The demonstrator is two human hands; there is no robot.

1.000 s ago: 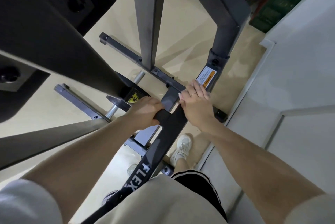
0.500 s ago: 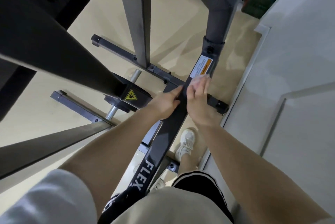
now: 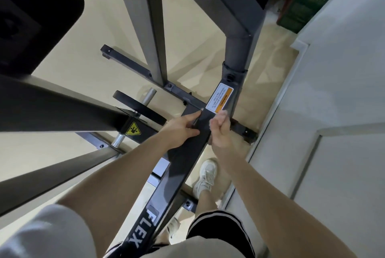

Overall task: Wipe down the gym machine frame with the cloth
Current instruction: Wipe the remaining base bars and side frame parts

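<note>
The gym machine frame's dark sloping beam [image 3: 177,178], lettered FLEX, runs from my waist down to the floor base. A dark cloth [image 3: 203,125] lies across the beam just below the orange and white warning label [image 3: 219,98] and is hard to tell apart from the metal. My left hand [image 3: 181,129] holds the cloth's left edge between a straight forefinger and thumb. My right hand [image 3: 220,130], blurred and curled into a fist, grips the cloth at the beam's right edge.
A grey upright post [image 3: 154,28] and a thick column [image 3: 237,49] rise beyond my hands. A weight plate [image 3: 137,105] on a steel peg sits left. Wide frame arms cross at left. A white wall [image 3: 333,111] stands close on the right. My white shoe [image 3: 206,176] is below.
Both hands have slid the cloth farther down the beam, away from me, toward the warning label. My right hand's fingers have gone from flat on the beam to curled.
</note>
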